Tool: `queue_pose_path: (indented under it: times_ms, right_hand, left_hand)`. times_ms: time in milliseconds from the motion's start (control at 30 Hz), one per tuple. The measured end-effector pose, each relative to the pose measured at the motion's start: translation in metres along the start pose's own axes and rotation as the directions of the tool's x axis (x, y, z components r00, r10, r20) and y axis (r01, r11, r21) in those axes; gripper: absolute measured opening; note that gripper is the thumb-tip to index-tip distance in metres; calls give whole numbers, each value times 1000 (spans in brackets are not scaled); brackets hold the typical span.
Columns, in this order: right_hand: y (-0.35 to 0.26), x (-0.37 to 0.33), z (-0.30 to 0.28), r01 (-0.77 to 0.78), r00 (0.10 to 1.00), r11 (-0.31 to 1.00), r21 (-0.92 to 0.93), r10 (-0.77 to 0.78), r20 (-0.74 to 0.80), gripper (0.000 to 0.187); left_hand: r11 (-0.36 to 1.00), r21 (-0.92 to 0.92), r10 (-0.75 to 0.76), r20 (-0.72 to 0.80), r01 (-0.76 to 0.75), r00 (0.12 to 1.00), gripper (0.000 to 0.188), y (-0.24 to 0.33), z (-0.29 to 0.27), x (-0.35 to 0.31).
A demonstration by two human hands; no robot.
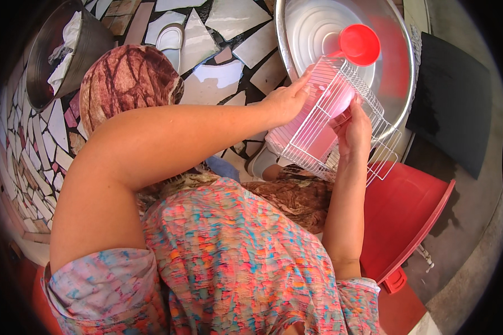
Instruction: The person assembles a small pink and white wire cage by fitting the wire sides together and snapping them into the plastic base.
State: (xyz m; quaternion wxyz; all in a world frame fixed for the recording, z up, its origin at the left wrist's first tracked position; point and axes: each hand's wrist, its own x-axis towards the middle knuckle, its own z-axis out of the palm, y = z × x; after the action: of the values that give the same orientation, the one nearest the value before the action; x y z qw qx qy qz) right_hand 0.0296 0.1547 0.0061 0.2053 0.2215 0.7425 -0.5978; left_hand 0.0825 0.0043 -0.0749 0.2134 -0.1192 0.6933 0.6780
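Note:
A small white wire cage (313,131) with pink plastic in it is tilted in front of me, between my knees and the metal basin's near edge. My left hand (289,101) grips its upper left edge, the fingers stretched along the rim. My right hand (353,127) is closed at the bars on the right side, its fingertips partly hidden by the wires. Beyond the right hand an open wire panel sticks out at an angle. A red plastic dipper (361,46) lies in the large metal basin (410,67) just past the cage.
To the right stands a red plastic tub (402,218), turned on its side, with a dark flat board (452,100) farther off. A dark bucket (89,50) with white cloth is at the far left. A light shoe (170,39) rests on the broken-tile floor (212,84).

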Motion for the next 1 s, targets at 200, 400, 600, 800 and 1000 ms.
queue_pose_path:
  times_ms: [200, 400, 600, 800, 1000]
  right_hand:
    - [-6, -11, 0, -21, 999, 994, 106, 16, 44, 33]
    - [-3, -8, -2, -6, 997, 993, 117, -2, 71, 33]
    - [-4, -12, 3, 14, 996, 997, 74, -21, 89, 32]
    - [0, -3, -1, 40, 989, 995, 91, -53, 140, 33]
    - [-1, -4, 7, 29, 980, 989, 145, -57, 192, 33]
  left_hand:
    - [999, 31, -19, -3, 20, 1000, 52, 3, -1, -2]
    - [998, 54, -11, -15, 12, 1000, 51, 3, 0, -1]
    - [998, 56, 5, -30, -4, 1000, 51, 0, 2, 1]
    - [997, 72, -17, -5, 17, 1000, 52, 6, -1, -2]
    - [997, 24, 71, -189, -68, 979, 53, 1, 4, -2]
